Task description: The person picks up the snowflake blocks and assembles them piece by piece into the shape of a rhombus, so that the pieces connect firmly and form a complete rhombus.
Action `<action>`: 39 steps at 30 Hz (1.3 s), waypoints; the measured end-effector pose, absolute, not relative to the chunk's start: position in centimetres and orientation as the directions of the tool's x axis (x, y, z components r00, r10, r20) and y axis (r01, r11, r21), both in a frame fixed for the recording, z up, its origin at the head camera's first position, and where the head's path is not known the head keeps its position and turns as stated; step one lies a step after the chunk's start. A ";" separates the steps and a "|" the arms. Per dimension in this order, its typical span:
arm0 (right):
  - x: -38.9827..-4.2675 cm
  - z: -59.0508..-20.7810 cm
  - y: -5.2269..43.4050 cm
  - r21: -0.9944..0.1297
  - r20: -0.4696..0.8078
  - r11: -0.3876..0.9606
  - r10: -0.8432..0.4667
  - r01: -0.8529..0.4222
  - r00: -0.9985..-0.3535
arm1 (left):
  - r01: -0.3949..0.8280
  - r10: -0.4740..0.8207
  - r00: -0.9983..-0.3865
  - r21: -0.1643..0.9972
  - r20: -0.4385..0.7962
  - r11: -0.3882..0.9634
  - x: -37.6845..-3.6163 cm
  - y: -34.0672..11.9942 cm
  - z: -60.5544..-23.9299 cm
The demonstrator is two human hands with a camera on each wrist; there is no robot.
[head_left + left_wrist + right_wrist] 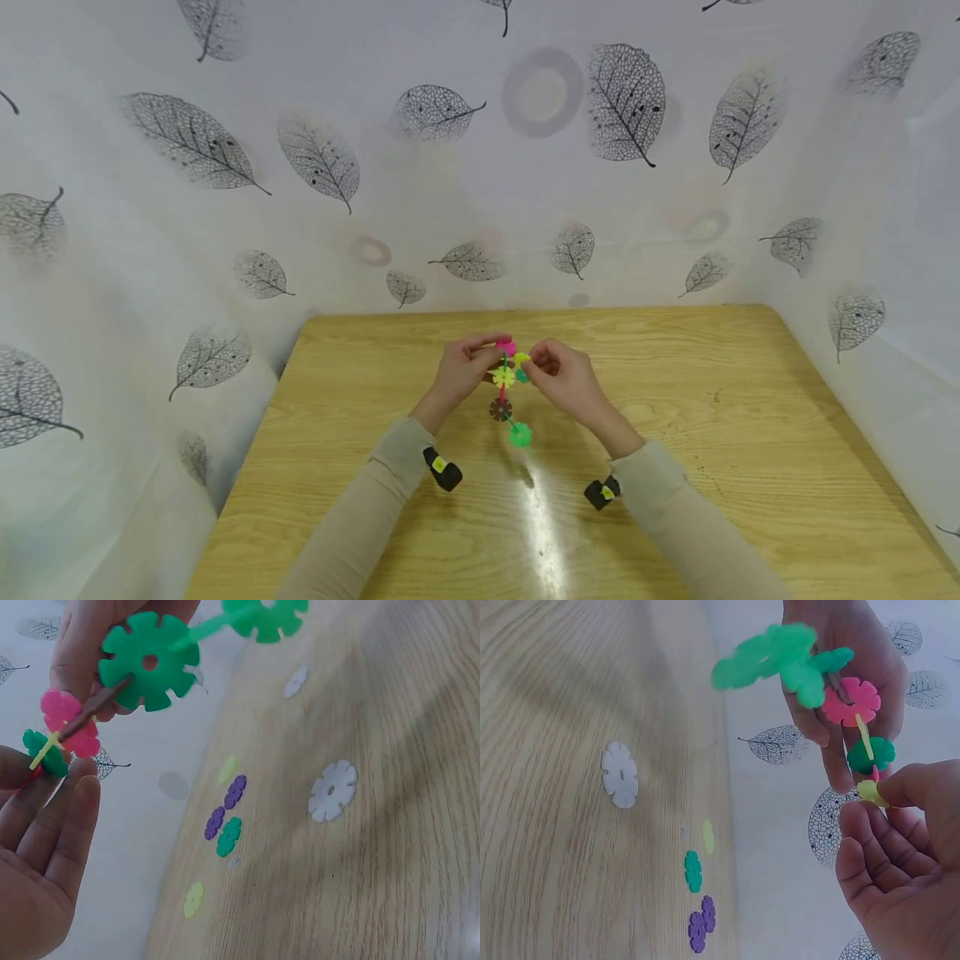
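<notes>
Two hands hold a small chain of interlocked plastic snowflake discs in the air above a wooden counter. The left hand pinches its upper end, fingers curled round it. The right hand pinches a yellow disc beside the chain's top. Loose discs lie on the counter: a white disc, purple discs and a green disc.

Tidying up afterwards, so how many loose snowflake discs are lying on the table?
6: a white disc alone mid-table, a pale disc farther off, and near the edge a yellow-green disc, a purple pair, a green disc and another yellow-green one. More may be hidden.
</notes>
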State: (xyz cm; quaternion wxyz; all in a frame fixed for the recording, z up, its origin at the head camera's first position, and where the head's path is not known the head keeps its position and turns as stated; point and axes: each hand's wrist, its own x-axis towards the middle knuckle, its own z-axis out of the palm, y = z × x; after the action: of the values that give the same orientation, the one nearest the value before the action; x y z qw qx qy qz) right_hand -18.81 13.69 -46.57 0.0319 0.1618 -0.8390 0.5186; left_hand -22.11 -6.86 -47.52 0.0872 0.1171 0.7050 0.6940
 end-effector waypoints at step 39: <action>-18.9 -46.9 13.4 -0.768 0.398 0.451 -0.222 -0.455 -0.890 | 0.099 0.358 -0.929 0.995 0.090 0.007 -22.2 -6.4 -48.2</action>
State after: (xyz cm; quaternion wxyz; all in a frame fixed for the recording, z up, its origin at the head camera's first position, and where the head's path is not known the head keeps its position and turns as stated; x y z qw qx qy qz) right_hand -18.86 13.43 -46.91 0.1206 0.2006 -0.8433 0.4837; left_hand -22.23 -6.38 -48.18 0.0947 0.1625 0.7033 0.6855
